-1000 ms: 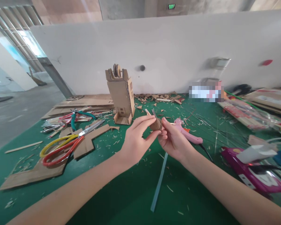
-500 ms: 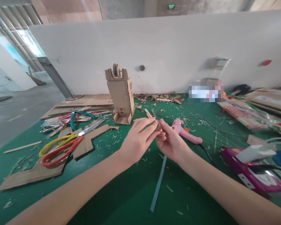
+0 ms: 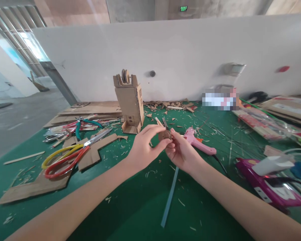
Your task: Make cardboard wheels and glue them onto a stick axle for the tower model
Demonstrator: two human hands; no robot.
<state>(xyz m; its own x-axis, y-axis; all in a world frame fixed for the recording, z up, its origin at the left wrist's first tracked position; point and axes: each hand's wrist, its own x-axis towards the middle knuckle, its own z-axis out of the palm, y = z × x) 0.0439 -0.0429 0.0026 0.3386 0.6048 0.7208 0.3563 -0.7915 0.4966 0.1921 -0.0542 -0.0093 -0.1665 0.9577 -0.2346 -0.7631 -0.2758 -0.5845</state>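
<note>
Between my two hands is a small round cardboard wheel (image 3: 164,135), held above the middle of the table. My left hand (image 3: 146,142) curves around its left side, thumb below and fingertips above, closed on the rim. My right hand (image 3: 182,149) pinches the wheel's right edge between thumb and bent fingers. Just beyond the fingertips, a pale stick and a thin dark metal tool (image 3: 165,123) point away; whether they lie on the table I cannot tell. A cardboard tower (image 3: 129,103) with a pulley wheel (image 3: 125,76) on top stands upright behind my left hand.
Scissors (image 3: 82,149) lie on cut cardboard at left, near teal-handled pliers (image 3: 78,129). At right are a pink glue gun (image 3: 200,144) and a magenta power strip (image 3: 273,190) with plugs. A clear glue stick (image 3: 170,197) lies in front. Cardboard scraps (image 3: 170,105) line the wall.
My left hand has opened its grip around the wheel, its thumb and fingers now farther apart, so more of the wheel's face shows. The right hand stays almost in place.
</note>
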